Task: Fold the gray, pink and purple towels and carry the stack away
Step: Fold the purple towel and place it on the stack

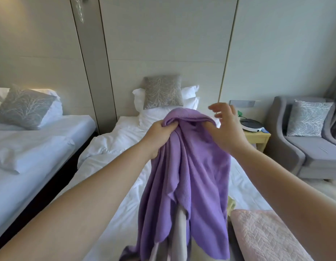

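The soft purple knit towel [184, 166] hangs bunched in the air over the middle of the white-sheeted bed [110, 166], falling in long loose folds from its gathered top down toward the bottom edge of the view. The left hand [159, 136] grips that gathered top edge, fingers curled tight into the fabric. The right hand [225, 129] is just beside the towel's upper right side with its fingers spread and apart from each other; its palm side lies against or very near the cloth, though whether it truly touches cannot be told.

Below the purple folds, a strip of pale gray towel [181, 234] shows through a gap in the hanging cloth. At the lower right, a pink quilted towel [265, 238] with a stitched leaf pattern lies on the bed, near the purple towel's hem.

At the head of the bed, a gray square cushion with a white branch print [162, 92] leans on white pillows [189, 95]. To the right stands a small pale yellow wooden side table [257, 138] bearing a round black-and-white appliance [251, 125], and beyond it a gray upholstered armchair [302, 146] with a light patterned cushion [308, 118]. A second white bed [31, 144] is on the left.
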Motion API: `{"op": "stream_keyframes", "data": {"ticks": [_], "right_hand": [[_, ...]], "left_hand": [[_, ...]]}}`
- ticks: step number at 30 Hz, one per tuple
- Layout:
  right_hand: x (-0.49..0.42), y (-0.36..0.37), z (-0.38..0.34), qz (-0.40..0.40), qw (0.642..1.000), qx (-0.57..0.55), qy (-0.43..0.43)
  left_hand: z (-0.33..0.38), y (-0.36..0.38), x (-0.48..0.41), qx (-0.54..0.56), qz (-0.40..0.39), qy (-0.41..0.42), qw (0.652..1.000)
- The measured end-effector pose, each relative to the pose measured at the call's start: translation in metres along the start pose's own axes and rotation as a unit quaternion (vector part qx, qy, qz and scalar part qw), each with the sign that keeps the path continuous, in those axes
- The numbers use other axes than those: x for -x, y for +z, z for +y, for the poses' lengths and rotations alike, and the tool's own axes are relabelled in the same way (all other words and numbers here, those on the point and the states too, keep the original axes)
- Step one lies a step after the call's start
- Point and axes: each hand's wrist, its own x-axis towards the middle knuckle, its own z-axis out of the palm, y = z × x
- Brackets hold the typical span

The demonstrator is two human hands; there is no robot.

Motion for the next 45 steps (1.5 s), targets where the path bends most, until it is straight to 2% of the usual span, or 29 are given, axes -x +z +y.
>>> {"op": "stream_keyframes", "data": {"ticks": [2, 3, 6, 8, 13, 15, 17, 19, 21, 23, 25, 27, 30, 34, 37, 39, 42, 45], "right_hand": [[0.022, 0.003, -0.004, -0.015, 0.997, -0.038, -0.062], [0.031, 0.005, -0.005, -0.047, 0.994, -0.068, -0.074], [0.051, 0.009, -0.005, -0.210, 0.967, -0.141, -0.042], [0.057, 0.014, -0.001, -0.272, 0.957, -0.096, -0.041], [0.047, 0.030, -0.003, -0.196, 0.980, -0.034, -0.001], [0.042, 0.032, -0.001, -0.193, 0.979, -0.057, 0.028], [0.038, 0.030, 0.001, -0.184, 0.971, -0.132, 0.083], [0.033, 0.028, -0.001, -0.169, 0.953, -0.203, 0.146], [0.023, 0.027, -0.004, -0.154, 0.950, -0.207, 0.175], [0.012, 0.025, -0.011, -0.147, 0.951, -0.200, 0.184], [0.002, 0.022, -0.019, -0.156, 0.944, -0.217, 0.195], [-0.006, 0.016, -0.026, -0.168, 0.941, -0.219, 0.195], [-0.014, 0.007, -0.032, -0.191, 0.942, -0.210, 0.181], [-0.016, -0.005, -0.031, -0.195, 0.949, -0.186, 0.163], [-0.009, -0.014, -0.024, -0.161, 0.959, -0.173, 0.157], [0.000, -0.020, -0.020, -0.162, 0.970, -0.121, 0.134], [0.014, -0.021, -0.018, -0.204, 0.972, -0.064, 0.094], [0.014, -0.026, -0.016, -0.145, 0.988, -0.022, 0.049]], "left_hand": [[0.016, 0.002, -0.009, 0.035, 0.030, -0.024, 0.999], [0.024, 0.002, -0.013, 0.049, 0.047, -0.034, 0.997], [0.045, 0.002, -0.024, 0.094, 0.097, -0.055, 0.989], [0.055, -0.001, -0.027, 0.127, 0.113, -0.059, 0.984], [0.061, -0.013, -0.031, 0.144, 0.115, -0.067, 0.981], [0.059, -0.021, -0.032, 0.143, 0.113, -0.077, 0.980], [0.051, -0.029, -0.033, 0.116, 0.128, -0.067, 0.983], [0.039, -0.036, -0.030, 0.029, 0.139, -0.046, 0.989], [0.022, -0.040, -0.026, -0.141, 0.100, -0.024, 0.985], [0.008, -0.037, -0.018, -0.315, 0.032, -0.018, 0.948], [0.005, -0.030, -0.007, -0.356, 0.003, 0.026, 0.934], [0.005, -0.020, 0.005, -0.295, -0.048, 0.088, 0.950], [0.000, -0.003, 0.018, -0.265, -0.128, 0.113, 0.949], [-0.002, 0.005, 0.017, -0.278, -0.108, 0.138, 0.945], [0.006, -0.001, 0.012, -0.263, -0.098, 0.093, 0.955], [0.017, -0.005, 0.008, -0.315, -0.101, 0.095, 0.939], [0.035, -0.011, 0.001, -0.419, -0.063, 0.143, 0.895], [0.040, -0.020, -0.001, -0.453, -0.035, 0.169, 0.875]]}}
